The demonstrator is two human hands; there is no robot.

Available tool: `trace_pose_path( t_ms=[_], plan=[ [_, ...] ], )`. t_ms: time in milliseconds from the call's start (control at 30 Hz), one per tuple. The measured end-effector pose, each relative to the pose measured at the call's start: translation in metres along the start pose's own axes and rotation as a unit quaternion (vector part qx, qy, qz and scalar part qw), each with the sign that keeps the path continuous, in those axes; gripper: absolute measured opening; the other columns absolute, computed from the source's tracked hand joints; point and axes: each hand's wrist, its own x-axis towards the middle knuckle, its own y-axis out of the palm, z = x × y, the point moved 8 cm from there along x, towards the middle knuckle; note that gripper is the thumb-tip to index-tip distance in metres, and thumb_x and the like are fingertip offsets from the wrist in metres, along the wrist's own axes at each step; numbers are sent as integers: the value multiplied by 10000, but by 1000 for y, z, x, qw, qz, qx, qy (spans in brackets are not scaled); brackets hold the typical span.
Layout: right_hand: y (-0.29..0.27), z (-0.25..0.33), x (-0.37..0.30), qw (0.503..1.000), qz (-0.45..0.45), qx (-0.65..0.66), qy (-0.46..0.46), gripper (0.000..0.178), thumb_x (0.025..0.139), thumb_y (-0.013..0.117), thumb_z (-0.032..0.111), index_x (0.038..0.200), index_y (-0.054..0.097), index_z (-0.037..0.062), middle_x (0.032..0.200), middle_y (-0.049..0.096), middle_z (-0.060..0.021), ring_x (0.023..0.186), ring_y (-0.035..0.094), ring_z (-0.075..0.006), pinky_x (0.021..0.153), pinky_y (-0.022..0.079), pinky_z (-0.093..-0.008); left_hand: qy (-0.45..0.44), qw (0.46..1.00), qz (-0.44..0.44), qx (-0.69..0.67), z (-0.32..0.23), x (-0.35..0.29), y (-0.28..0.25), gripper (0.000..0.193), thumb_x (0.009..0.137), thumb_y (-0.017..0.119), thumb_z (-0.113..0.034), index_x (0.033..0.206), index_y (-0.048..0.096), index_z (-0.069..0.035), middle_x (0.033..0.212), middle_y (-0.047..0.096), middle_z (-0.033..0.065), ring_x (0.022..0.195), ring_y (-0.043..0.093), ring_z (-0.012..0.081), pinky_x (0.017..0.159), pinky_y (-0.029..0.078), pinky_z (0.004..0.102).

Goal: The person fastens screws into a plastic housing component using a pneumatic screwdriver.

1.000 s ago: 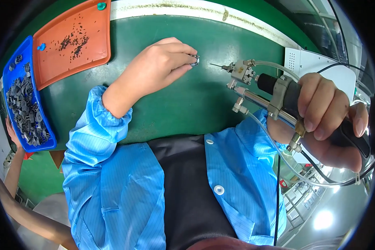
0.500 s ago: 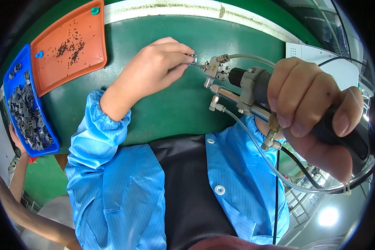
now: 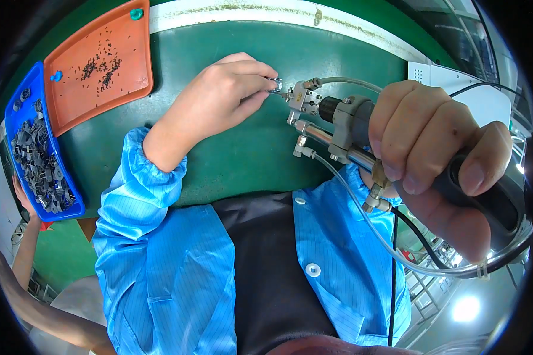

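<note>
Your right hand [image 3: 435, 139], wrapped round the gun [image 3: 305, 100], has come left: nozzle [image 3: 284, 95] now at the small part [image 3: 276, 86], contact unclear. Left hand [image 3: 219, 97] pinches that part over the table [image 3: 249, 160]. Tool's at the work.

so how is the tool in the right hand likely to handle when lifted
The tool is probably heavy for its size, given its metal block and rod. That straight rod likely stays stiff. The curved tubes joined to it seem bendy and may trail or tug.
</note>
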Motion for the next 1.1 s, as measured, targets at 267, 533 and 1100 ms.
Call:
trace_pose_path(
  t_ms=[267, 533, 1100],
  plan=[
    [2, -6, -2, 995, 54, -33, 72, 527, 924, 681, 611, 1148, 492, 173, 769, 577, 30, 631, 579, -114, 576, 449, -292, -2, 1000, -2, 20, -2, -3, -3, 140, 792, 751, 17, 928, 734, 47, 1064, 736, 147, 943, 689, 329, 842, 573, 396],
    [6, -12, -2, 998, -2, -19, 58, 455, 965, 671, 532, 1063, 477, 132, 668, 551, 30, 545, 543, -126, 531, 432, -297, 1, 999, -12, 43, -4, -7, -4, 120, 806, 751, 3, 916, 738, 49, 1047, 741, 141, 930, 691, 321, 826, 575, 393],
    [-24, 99, -40, 975, -193, -81, -76, 592, 919, 704, 540, 1290, 566, 100, 691, 566, 57, 637, 526, -77, 630, 370, -252, 30, 998, -40, 34, 1, -6, 2, 120, 802, 739, -58, 916, 749, -22, 1020, 723, 84, 944, 677, 275, 843, 574, 383]
  ],
)
